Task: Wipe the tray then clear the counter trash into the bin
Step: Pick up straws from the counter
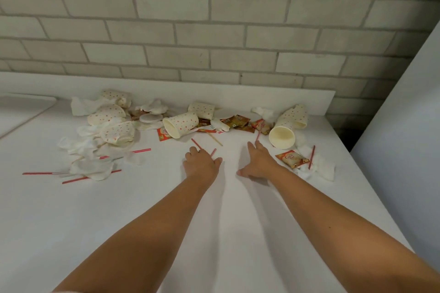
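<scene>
Trash lies strewn on a white surface below a brick wall, around a tipped polka-dot paper cup; to that cup's left are crushed dotted cups, crumpled napkins and red-striped straws. Just in front of the cup, the left hand curls its fingers down onto two short straws, and I cannot tell whether its grip holds them. To the cup's right, the right hand reaches with straight fingers, grip open, one fingertip touching a single straw, with brown sachets beyond it and a second tipped cup farther right.
</scene>
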`<action>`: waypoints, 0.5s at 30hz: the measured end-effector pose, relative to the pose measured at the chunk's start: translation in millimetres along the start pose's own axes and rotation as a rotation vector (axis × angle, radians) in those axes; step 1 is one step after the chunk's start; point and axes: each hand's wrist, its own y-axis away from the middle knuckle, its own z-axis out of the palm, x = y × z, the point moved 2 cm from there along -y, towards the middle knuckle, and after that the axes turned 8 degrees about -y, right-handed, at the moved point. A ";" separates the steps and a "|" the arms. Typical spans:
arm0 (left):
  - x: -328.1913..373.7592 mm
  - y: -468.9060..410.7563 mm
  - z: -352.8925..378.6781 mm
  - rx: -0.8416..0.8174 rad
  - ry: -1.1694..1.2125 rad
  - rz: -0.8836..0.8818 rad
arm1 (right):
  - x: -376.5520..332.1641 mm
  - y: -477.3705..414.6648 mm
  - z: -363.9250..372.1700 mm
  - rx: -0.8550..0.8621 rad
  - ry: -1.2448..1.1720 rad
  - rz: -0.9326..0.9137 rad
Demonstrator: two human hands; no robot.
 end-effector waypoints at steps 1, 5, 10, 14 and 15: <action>1.7 -4.0 -1.0 -0.010 -0.001 -0.005 | 2.0 -4.8 -3.0 -0.030 -0.011 0.022; 3.2 -21.6 -7.0 -0.044 0.000 0.011 | 7.5 -18.7 -0.3 -0.011 0.069 0.039; -8.1 -44.0 -14.4 -0.140 0.075 0.068 | -2.0 -37.6 -5.5 0.293 0.073 0.072; -10.9 -53.1 -12.7 -0.235 -0.010 0.172 | -10.4 -58.5 -11.1 0.371 0.050 0.095; -10.5 -54.7 -11.0 -0.247 -0.059 0.191 | -11.9 -64.2 -11.5 0.367 0.065 0.097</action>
